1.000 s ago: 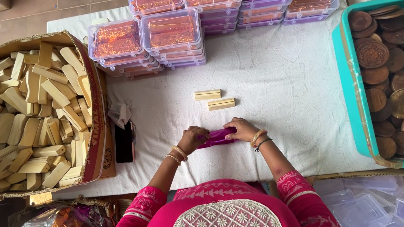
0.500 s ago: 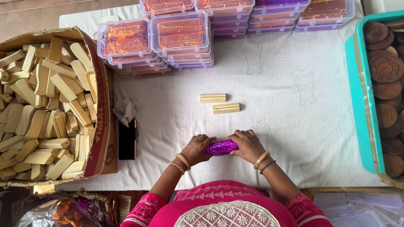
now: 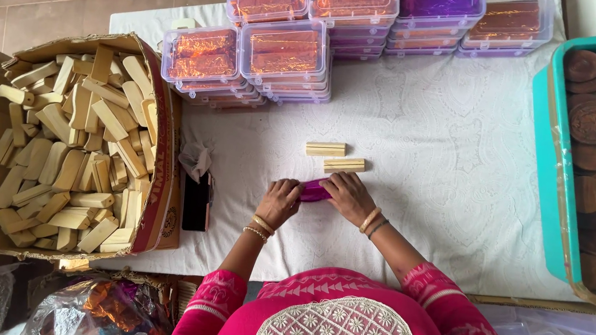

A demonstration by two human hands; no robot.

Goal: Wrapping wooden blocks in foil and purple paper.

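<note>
Both the left hand (image 3: 278,202) and the right hand (image 3: 346,196) close their fingers on a purple-wrapped bar (image 3: 314,191) lying between them on the white tablecloth (image 3: 443,174); judged light and rigid with slippery, crinkly foil, it is best gripped at the ends.

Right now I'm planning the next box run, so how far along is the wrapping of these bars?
Done: stacks of lidded clear boxes at the table's far side already hold orange- and purple-wrapped pieces. In hand: the left hand and right hand press a purple-wrapped bar on the white cloth. Left: two bare bars lie just beyond the hands, and the cardboard box beside them is heaped with unwrapped ones, so most remains.
</note>
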